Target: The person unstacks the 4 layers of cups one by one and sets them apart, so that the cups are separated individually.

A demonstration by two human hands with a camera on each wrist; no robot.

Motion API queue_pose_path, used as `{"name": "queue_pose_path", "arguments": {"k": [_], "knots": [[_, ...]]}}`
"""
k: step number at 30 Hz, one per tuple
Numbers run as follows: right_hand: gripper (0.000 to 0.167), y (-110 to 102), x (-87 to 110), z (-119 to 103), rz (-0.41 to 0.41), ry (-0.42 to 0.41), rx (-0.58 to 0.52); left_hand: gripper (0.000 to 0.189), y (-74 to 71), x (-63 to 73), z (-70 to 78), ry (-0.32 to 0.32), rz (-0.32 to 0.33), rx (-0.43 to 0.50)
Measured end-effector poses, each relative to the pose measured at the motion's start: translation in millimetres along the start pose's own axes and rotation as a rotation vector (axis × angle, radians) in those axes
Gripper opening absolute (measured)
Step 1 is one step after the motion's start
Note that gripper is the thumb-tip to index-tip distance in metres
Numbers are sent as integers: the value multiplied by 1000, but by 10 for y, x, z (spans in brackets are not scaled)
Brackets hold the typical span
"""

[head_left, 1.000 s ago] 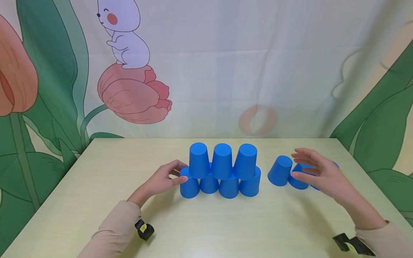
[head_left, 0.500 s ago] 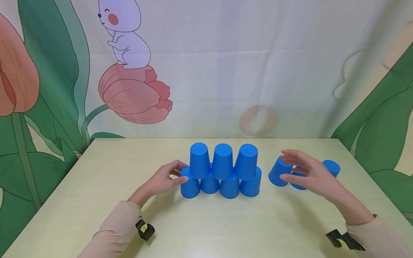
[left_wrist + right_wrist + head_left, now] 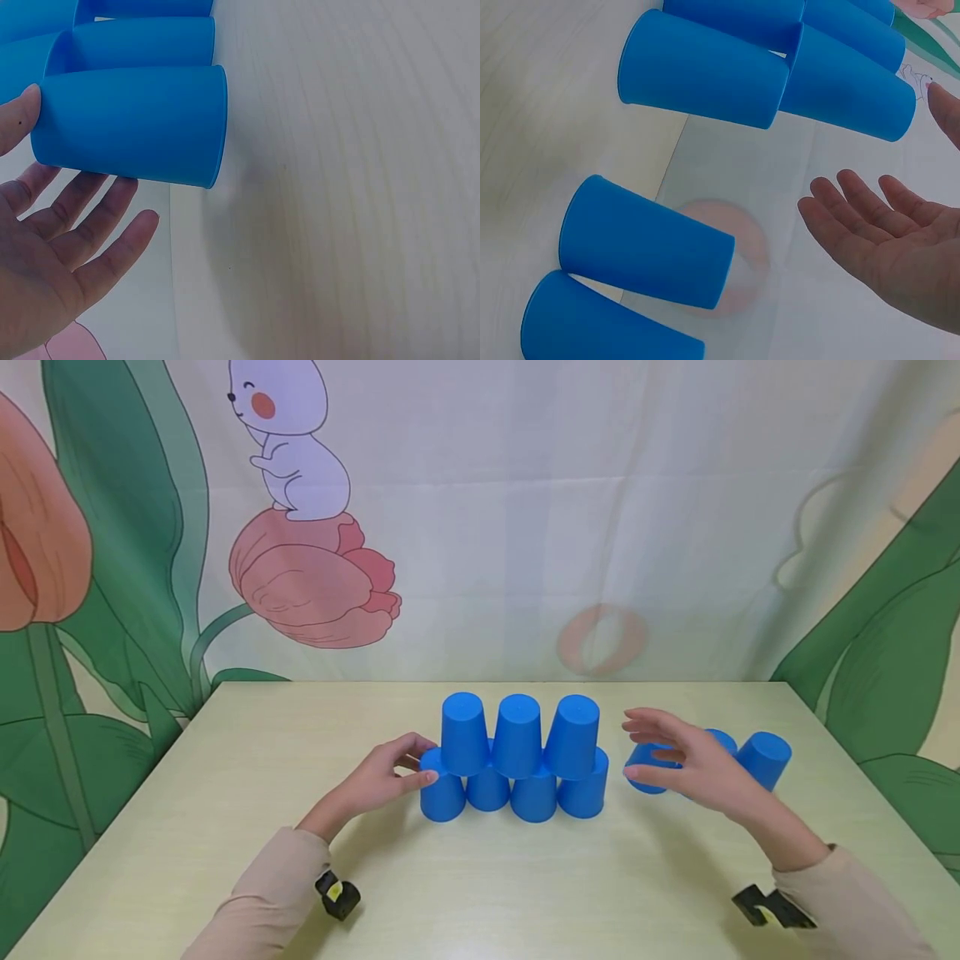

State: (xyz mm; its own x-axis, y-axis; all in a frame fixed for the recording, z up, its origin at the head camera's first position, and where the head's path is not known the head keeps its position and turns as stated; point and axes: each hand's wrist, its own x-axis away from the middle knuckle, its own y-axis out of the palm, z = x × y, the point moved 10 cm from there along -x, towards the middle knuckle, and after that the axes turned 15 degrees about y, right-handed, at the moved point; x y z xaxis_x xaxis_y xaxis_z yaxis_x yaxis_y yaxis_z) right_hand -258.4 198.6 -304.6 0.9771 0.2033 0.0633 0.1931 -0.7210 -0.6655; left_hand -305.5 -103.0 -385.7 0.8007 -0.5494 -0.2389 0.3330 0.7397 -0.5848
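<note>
Blue plastic cups stand upside down in two rows: several on the table, with three more [image 3: 517, 735] bridging their bases. My left hand [image 3: 381, 779] holds the bottom-row left end cup [image 3: 442, 797], thumb on the near side and fingers around the outer side; in the left wrist view that cup [image 3: 127, 124] lies between thumb and fingertips. My right hand [image 3: 693, 770] hovers with fingers spread, nothing in its grasp, in front of a separate group of three upside-down cups. It partly covers the nearest of them [image 3: 647, 783]; the right one [image 3: 765, 760] shows best.
A light wooden table [image 3: 480, 885] carries everything. Behind its back edge hangs a printed curtain [image 3: 480, 527] with a rabbit and flowers. The right wrist view shows a gap between the stack's end cup [image 3: 701, 71] and the separate cups [image 3: 645, 244].
My right hand has moved left across the separate cups toward the stack, uncovering the right cup and covering the left one. My left hand and the stack stay put.
</note>
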Motion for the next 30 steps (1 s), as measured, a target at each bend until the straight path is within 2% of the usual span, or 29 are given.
{"name": "queue_pose_path", "arguments": {"k": [9, 21, 30], "knots": [[67, 126, -105, -35, 16, -5, 4, 40, -9, 12, 12, -3, 4, -5], [68, 207, -242, -75, 25, 1, -80, 40, 1, 6, 26, 1, 0, -1], [69, 272, -356, -91, 49, -7, -99, 40, -8, -3, 39, 0, 2, -4]]}}
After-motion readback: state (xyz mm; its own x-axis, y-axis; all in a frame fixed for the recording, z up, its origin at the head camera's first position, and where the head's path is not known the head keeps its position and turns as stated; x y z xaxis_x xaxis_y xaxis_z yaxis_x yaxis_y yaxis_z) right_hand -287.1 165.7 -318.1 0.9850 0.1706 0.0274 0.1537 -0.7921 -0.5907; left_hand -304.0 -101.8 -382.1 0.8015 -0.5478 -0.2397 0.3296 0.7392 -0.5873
